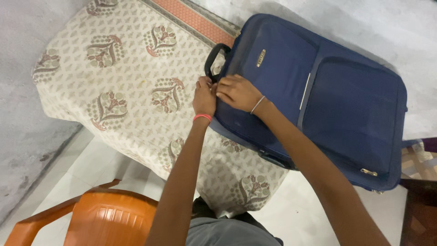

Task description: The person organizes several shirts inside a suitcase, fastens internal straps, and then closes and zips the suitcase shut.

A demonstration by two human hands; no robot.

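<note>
Fingers of left hand and right hand pinch, seemingly, a zipper pull on the navy fabric suitcase mid-frame; tugging crookedly could jam it or slide the suitcase off the floral-sheeted bed.

A floral-patterned mattress lies above a white tiled floor beside an orange plastic chair.

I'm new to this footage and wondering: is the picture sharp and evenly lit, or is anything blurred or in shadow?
Head view: soft, even indoor light, no glare; the dark blue fabric suitcase and both hands, left hand and right hand, are sharp; a faint shadow falls on the wall behind the case; the orange plastic chair looks slightly soft.
</note>
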